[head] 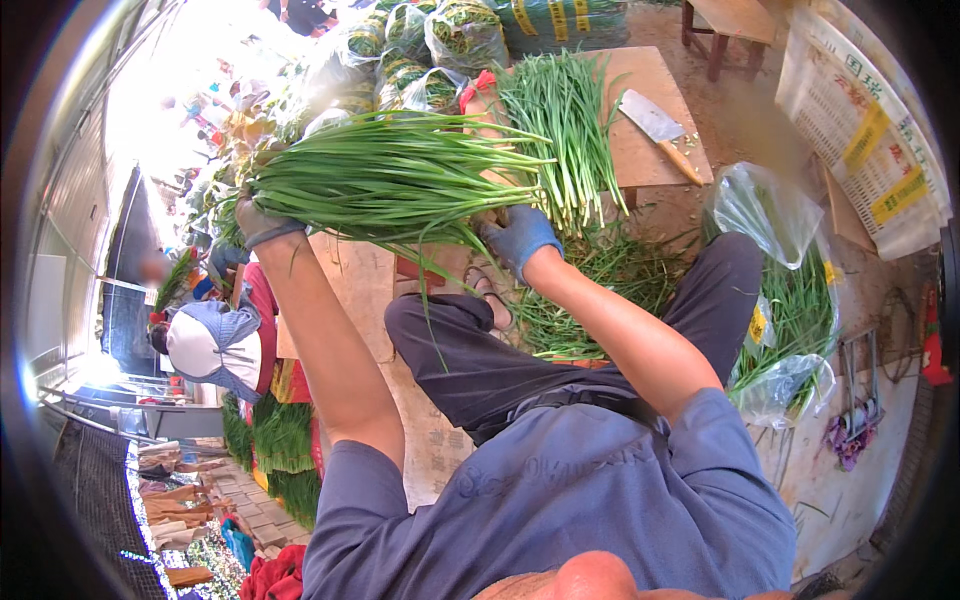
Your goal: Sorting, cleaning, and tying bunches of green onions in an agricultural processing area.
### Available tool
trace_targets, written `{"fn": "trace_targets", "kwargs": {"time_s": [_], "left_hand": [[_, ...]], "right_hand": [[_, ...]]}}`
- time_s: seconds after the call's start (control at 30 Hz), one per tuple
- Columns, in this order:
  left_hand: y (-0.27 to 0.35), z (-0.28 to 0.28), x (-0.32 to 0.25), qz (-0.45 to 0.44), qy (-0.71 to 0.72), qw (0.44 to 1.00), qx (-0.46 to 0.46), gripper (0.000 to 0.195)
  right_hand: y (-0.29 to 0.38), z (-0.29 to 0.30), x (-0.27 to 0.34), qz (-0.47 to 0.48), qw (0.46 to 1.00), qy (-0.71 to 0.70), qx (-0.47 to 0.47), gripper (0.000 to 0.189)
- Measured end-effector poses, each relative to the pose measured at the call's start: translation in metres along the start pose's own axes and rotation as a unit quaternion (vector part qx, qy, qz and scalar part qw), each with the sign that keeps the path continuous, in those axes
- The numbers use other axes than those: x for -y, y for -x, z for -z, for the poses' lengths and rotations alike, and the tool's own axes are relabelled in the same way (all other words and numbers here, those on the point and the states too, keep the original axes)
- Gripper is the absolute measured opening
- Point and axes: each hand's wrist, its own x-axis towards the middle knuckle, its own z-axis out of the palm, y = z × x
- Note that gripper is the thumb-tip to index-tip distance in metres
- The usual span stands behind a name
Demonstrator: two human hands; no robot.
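A large bundle of garlic chives [390, 172] stretches sideways between my gloved hands, above the low boards. My left hand [262, 214] grips its leafy end, with the fingers partly hidden behind the leaves. At the pale stem end, my right hand [517, 236], in a blue work glove, is closed around the lower stems. Another pile of chives [559, 127] lies on a wooden board [652, 71] just beyond, stems towards me. To its right rests a cleaver [660, 131] with a wooden handle.
Loose chive leaves [570, 300] litter the ground between my legs. An open plastic bag of chives [787, 315] stands right of my knee. Wrapped bundles [465, 34] are stacked at the back. A person [214, 345] sits at left near stacked chives [285, 435].
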Motion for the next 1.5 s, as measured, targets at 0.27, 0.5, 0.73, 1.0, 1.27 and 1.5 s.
{"fn": "trace_targets", "kwargs": {"time_s": [0.27, 0.5, 0.73, 1.0, 1.27, 1.5], "left_hand": [[-0.012, 0.003, 0.002, -0.009, 0.049, 0.999, -0.021, 0.036], [-0.017, 0.013, -0.002, 0.008, 0.031, 0.999, -0.003, 0.037], [-0.008, -0.024, 0.028, -0.153, -0.223, 0.946, -0.178, 0.041], [-0.015, -0.011, 0.013, -0.052, -0.053, 0.996, -0.052, 0.041], [-0.026, -0.008, 0.016, -0.133, -0.095, 0.970, -0.179, 0.044], [-0.025, 0.001, 0.018, -0.117, -0.108, 0.970, -0.183, 0.048]], "right_hand": [[0.000, -0.003, -0.001, -0.023, 1.000, 0.015, 0.001, 0.053], [0.013, -0.024, -0.010, 0.054, 0.990, 0.036, -0.122, 0.053], [0.017, -0.004, 0.008, -0.055, 0.981, -0.186, 0.025, 0.052], [-0.007, -0.019, 0.015, -0.106, 0.810, -0.551, 0.173, 0.036], [-0.016, -0.031, 0.021, 0.140, 0.975, -0.154, -0.080, 0.030], [0.047, 0.020, 0.017, 0.476, 0.852, 0.027, -0.216, 0.015]]}}
